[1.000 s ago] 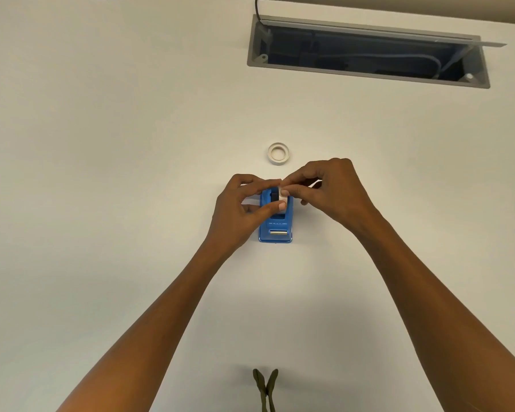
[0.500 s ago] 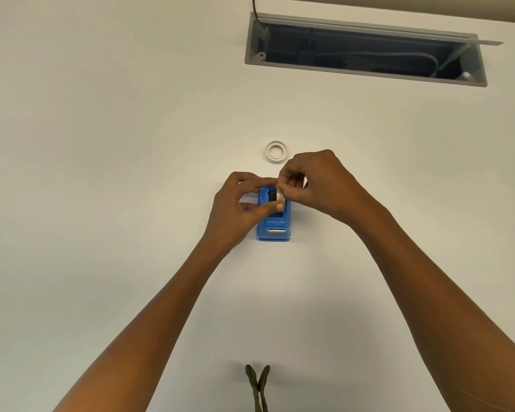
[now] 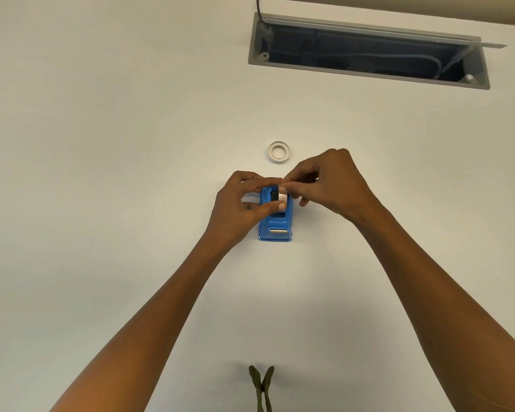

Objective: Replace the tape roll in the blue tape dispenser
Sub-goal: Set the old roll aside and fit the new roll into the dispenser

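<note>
The blue tape dispenser (image 3: 275, 226) lies on the white table with its metal cutter toward me. Over its open slot, a white tape roll (image 3: 282, 197) on a black hub (image 3: 274, 194) is pinched between both hands. My left hand (image 3: 238, 208) grips the hub and roll from the left, thumb across the dispenser's front. My right hand (image 3: 329, 185) holds the roll from the right with its fingertips. Whether the roll is seated in the slot is hidden by the fingers. A second white tape ring (image 3: 278, 152) lies flat just beyond the dispenser.
A recessed grey cable tray (image 3: 369, 75) with its lid raised opens in the table at the far right. A pair of olive-green straps (image 3: 262, 388) hangs at the bottom middle.
Both hands stay on the roll over the dispenser. My right hand's fingers have shifted slightly along the roll's right side; the dispenser and far ring have not moved.
</note>
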`<state>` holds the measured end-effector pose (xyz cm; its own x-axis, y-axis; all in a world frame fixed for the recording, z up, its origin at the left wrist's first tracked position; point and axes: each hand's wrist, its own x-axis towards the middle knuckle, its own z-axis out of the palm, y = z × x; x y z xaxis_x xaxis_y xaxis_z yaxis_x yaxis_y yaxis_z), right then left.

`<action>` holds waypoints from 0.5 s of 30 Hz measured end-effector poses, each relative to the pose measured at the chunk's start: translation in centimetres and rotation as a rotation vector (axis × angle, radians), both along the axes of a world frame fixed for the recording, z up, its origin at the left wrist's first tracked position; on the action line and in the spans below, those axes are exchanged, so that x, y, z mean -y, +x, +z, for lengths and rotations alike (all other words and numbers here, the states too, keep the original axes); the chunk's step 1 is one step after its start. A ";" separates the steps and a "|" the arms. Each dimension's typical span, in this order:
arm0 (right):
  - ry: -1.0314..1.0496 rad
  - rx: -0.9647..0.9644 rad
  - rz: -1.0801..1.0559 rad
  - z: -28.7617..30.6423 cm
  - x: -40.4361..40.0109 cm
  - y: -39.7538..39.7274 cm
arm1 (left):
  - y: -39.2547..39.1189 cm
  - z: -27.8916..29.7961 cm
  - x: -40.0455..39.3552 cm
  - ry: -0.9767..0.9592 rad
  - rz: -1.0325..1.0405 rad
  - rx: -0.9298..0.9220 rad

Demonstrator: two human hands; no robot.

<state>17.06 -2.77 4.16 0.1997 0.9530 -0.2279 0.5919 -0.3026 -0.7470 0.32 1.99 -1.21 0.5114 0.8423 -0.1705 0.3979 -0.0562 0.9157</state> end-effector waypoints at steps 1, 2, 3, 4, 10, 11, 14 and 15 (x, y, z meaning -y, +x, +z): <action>-0.001 0.027 0.007 0.1 -0.1 -0.1 | 0.0 0.0 0.0 0.005 0.001 -0.006; 0.000 0.050 0.011 0.2 -0.2 -0.2 | 0.0 0.0 0.0 0.004 0.003 -0.005; 0.005 0.070 0.013 0.2 -0.3 -0.4 | 0.0 0.1 0.0 0.000 0.002 0.003; 0.010 0.088 0.016 0.3 -0.3 -0.4 | 0.0 0.2 0.0 -0.003 0.001 0.010; -0.012 0.069 -0.001 0.4 -0.5 -0.6 | 0.1 0.3 -0.2 0.022 0.012 -0.039; -0.023 0.039 -0.012 0.5 -0.5 -0.4 | 0.1 0.3 -0.2 0.023 0.009 -0.042; -0.065 -0.016 -0.001 0.9 -0.4 0.1 | 0.1 0.4 -0.2 0.029 0.003 -0.064; -0.078 -0.002 0.015 1.0 -0.4 0.1 | 0.1 0.4 -0.2 0.029 -0.001 -0.075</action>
